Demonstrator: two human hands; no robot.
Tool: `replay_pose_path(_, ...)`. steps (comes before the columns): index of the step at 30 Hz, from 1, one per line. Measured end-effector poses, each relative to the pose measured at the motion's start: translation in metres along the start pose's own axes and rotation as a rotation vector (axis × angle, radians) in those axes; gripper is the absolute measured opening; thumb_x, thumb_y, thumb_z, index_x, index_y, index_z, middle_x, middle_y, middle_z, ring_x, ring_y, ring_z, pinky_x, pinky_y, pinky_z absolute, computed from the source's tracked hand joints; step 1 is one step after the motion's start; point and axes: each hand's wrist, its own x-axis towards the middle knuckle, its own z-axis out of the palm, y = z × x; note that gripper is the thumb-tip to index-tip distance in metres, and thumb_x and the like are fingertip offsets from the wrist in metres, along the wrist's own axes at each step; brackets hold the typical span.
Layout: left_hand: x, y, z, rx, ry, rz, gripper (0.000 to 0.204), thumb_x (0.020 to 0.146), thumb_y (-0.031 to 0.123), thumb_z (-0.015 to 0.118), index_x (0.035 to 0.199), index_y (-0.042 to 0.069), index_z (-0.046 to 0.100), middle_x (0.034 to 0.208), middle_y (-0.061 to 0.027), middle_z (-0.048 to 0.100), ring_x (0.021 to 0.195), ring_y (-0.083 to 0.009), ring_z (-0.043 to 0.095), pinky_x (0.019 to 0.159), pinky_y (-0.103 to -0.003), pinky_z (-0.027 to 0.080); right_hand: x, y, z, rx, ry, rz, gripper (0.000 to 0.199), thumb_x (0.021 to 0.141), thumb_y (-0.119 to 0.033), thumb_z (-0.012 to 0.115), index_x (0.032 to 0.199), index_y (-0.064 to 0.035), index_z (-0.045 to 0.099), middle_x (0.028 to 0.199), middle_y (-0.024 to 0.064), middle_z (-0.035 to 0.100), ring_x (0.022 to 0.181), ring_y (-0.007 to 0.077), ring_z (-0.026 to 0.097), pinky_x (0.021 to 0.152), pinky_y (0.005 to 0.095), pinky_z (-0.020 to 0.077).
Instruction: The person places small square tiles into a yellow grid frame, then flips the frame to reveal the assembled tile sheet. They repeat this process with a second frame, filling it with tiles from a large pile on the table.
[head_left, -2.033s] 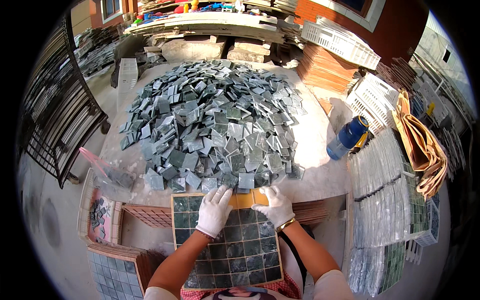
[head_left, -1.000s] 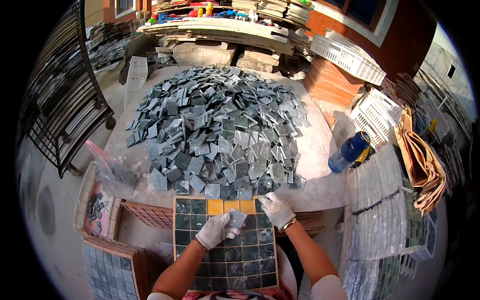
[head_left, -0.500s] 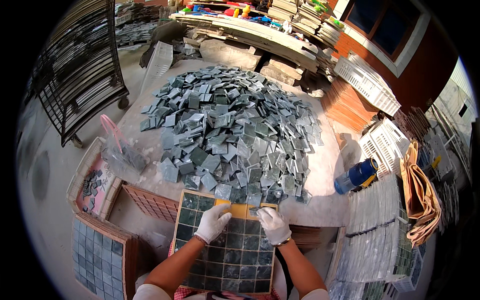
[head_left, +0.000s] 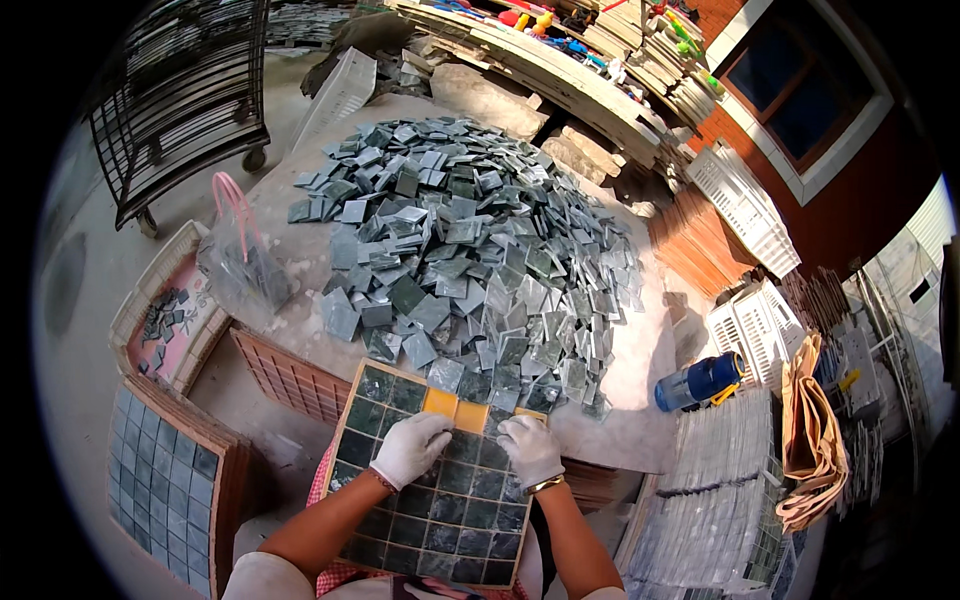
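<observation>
White-gloved left hand [head_left: 412,452] and right hand [head_left: 529,449] curl over the tray [head_left: 472,417] near its far edge, grasp unclear.

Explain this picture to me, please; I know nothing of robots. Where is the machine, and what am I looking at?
There is no machine here: a person is working with a white-gloved left hand and right hand. The view comes from a camera worn on the person's head, looking down; its wide lens bends straight edges.

Both hands are at the far part of a board laid with dark square tiles, where two yellow squares show bare. I can't tell whether either hand holds a tile.

Beyond, a big pile of loose tiles lies on the table, with a blue bottle to the right.
</observation>
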Motion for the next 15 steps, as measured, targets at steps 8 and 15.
replay_pose_path(8, 0.068, 0.001, 0.021, 0.602, 0.082, 0.304, 0.043, 0.066, 0.02, 0.072, 0.105, 0.007, 0.058, 0.107, -0.0065, 0.056, 0.106, -0.0264, 0.05, 0.087, -0.038, 0.042, -0.002, 0.018, 0.007, 0.042, -0.043, -0.061, 0.022, 0.08, -0.02, 0.066, 0.098, -0.0071, 0.064, 0.104, 0.0083, 0.062, 0.095, 0.0271, 0.059, 0.082, 0.0364, 0.0483)
replay_pose_path(15, 0.085, -0.004, 0.007, 0.616, -0.039, 0.368, 0.049, 0.062, 0.027, 0.076, 0.102, 0.007, 0.056, 0.104, -0.0075, 0.053, 0.103, -0.0269, 0.05, 0.086, -0.038, 0.042, 0.016, 0.008, -0.005, 0.17, 0.076, 0.111, 0.035, 0.081, -0.021, 0.067, 0.11, -0.003, 0.061, 0.114, 0.0148, 0.06, 0.102, 0.031, 0.058, 0.087, 0.0372, 0.0471)
